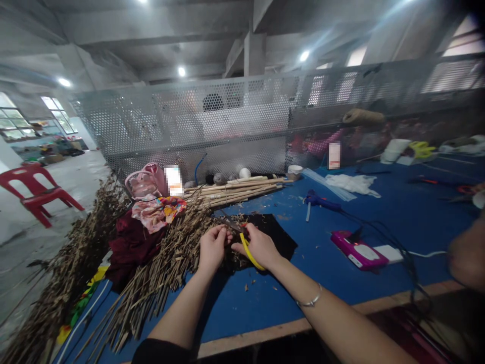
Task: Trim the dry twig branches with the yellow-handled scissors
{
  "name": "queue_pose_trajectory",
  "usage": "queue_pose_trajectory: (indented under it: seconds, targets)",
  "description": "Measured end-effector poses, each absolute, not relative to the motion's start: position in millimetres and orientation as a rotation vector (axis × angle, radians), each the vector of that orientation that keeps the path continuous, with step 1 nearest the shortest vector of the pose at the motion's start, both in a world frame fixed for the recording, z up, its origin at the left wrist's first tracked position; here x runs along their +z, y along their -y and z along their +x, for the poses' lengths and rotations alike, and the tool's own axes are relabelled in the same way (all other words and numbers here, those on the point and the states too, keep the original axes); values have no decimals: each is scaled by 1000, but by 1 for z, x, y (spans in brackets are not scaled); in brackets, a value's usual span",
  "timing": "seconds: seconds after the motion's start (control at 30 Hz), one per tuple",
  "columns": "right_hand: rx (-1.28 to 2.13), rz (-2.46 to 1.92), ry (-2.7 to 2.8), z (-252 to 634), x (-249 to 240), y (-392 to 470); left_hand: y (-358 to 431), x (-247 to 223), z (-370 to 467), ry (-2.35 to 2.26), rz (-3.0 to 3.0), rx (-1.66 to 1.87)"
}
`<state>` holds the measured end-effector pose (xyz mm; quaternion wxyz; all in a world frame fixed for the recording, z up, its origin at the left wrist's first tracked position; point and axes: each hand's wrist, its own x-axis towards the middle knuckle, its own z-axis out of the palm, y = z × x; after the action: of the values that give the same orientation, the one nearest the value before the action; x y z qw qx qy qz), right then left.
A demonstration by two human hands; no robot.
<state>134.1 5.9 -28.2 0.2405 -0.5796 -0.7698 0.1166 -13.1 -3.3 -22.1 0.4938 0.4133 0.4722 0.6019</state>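
My right hand (259, 246) is closed on yellow-handled scissors (248, 248), whose dark blades point up and left above my left hand. Fingers pinched together, my left hand (214, 246) holds something too small to make out, just left of the scissors. Both hands are over a black cloth (278, 235) strewn with dry plant bits. A heap of dried stalks (170, 253) lies directly left of my left hand.
Behind are pale sticks (235, 192), a pink bag (147, 182) and a perforated metal screen (189, 119). To the right on the blue table (303, 283) are a glue gun (322, 201), a magenta power box (358, 250) and cables. Part of another person's hand is at the right edge.
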Motion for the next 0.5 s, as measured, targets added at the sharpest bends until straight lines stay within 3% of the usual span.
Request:
queue_pose_trajectory:
  seconds: [0.23, 0.5]
  targets:
    - [265, -1470, 2185, 133, -24, -4, 8, -19, -14, -1346, 1299, 1406]
    - [319, -1650, 2177, 130, -21, 0, 15, -13, -17, -1611, 1705, 1395]
